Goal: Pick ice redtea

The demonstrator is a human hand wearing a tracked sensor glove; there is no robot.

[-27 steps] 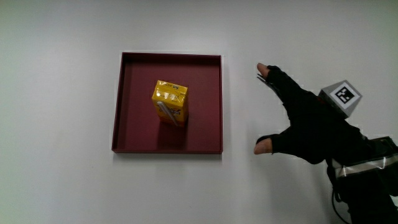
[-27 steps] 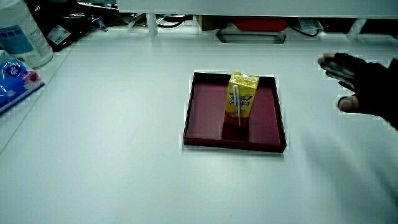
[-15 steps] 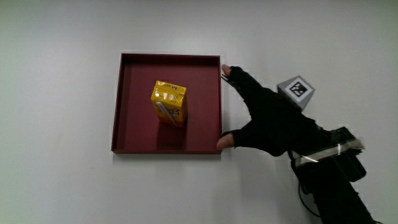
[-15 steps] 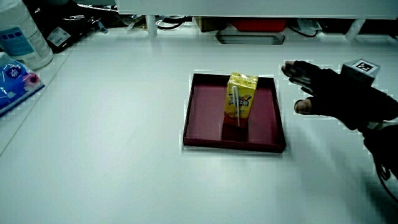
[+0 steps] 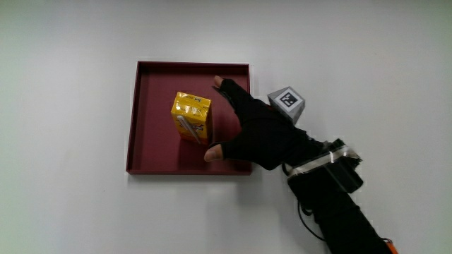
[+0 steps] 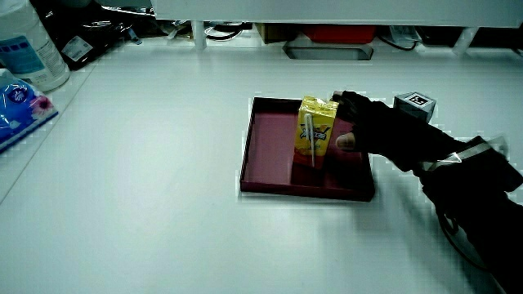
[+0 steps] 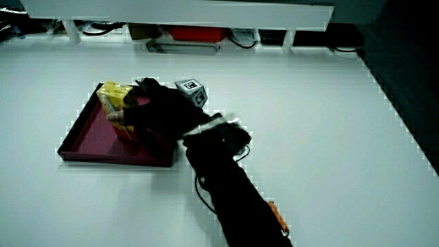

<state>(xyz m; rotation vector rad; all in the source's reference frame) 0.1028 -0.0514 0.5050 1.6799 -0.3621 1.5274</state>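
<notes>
No writing on the yellow carton is reading clearly; the hand is hovering beside it over the tray, fingers spread, holding nothing.

yellow carton with a pale straw stripe, dark maroon tray, black glove on the hand, grey cube bearing black-and-white pattern, white table.
</notes>
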